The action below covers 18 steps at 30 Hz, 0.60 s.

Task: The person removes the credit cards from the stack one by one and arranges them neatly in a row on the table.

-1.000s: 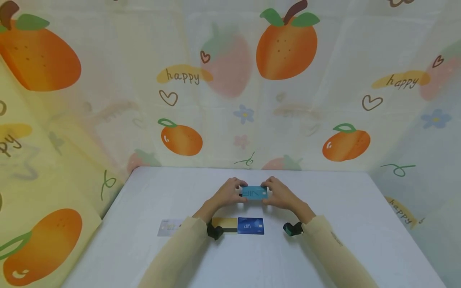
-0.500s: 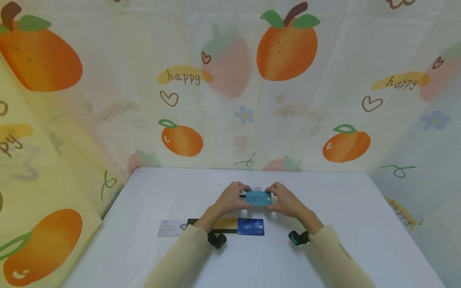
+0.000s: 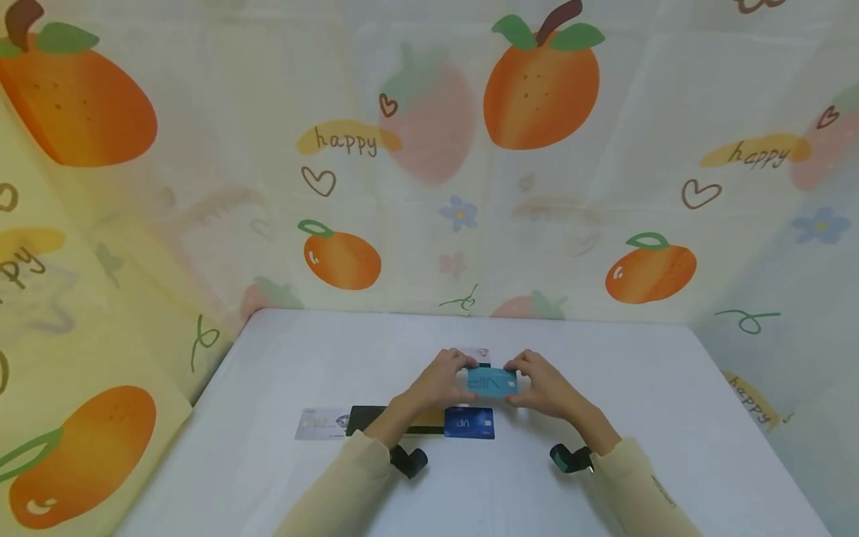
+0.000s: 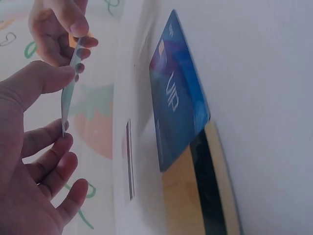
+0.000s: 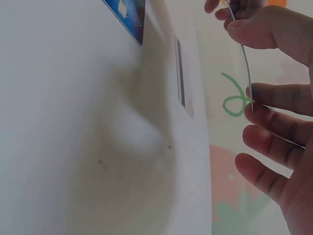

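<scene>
A light blue card point(image 3: 493, 382) marked VIP is held up over the table between both hands. My left hand point(image 3: 438, 384) pinches its left end between thumb and fingertips, and my right hand point(image 3: 546, 386) pinches the right end. Seen almost edge-on in the right wrist view, the card point(image 5: 246, 58) looks slightly bowed. Below the hands, a row of cards lies on the table: a silver card point(image 3: 321, 424), a black card point(image 3: 362, 419), a gold card point(image 4: 178, 196) with a dark stripe, and a dark blue VIP card point(image 3: 469, 423) overlapping the gold one. My left forearm partly covers the row.
Behind the held card, a pale card point(image 3: 478, 355) with a dark stripe lies on the white table point(image 3: 604, 358), partly hidden. A fruit-print cloth point(image 3: 429, 224) hangs behind the table and along its sides. Each wrist wears a small black device point(image 3: 411, 462).
Both hands have come nearer and a little to the right, still holding the light blue card. The pale striped card behind them has come into view. The row of cards has not moved.
</scene>
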### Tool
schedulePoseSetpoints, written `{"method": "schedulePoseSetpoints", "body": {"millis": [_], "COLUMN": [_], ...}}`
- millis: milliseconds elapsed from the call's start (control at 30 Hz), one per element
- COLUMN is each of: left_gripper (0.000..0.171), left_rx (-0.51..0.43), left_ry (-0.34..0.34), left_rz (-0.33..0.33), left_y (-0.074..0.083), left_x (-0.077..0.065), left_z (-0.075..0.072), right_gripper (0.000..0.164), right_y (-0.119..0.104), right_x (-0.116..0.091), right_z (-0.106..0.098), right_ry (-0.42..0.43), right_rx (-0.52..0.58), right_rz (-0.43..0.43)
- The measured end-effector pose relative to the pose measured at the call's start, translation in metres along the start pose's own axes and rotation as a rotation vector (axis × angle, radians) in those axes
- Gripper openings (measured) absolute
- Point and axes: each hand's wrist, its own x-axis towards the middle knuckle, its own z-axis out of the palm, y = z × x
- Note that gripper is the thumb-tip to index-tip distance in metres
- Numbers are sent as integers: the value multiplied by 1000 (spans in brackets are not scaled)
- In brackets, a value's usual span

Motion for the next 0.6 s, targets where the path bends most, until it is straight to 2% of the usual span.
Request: {"method": "schedulePoseSetpoints", "body": {"millis": [267, 467, 600], "left_gripper": [54, 54, 54], "left_rx": [45, 126, 135], "left_ry": [-12, -12, -20], "left_rz": [2, 9, 8], "left_y": [8, 13, 16], "left_x": [-4, -5, -7], "left_z": [14, 26, 31], "right_gripper": [46, 45, 46], "right_y": [9, 14, 16], "right_x": [-13, -22, -26], "right_z": [2, 6, 7], "right_ry": [-18, -33, -35], "right_rx": [-10, -11, -8], "right_rz": [-8, 14, 37]}}
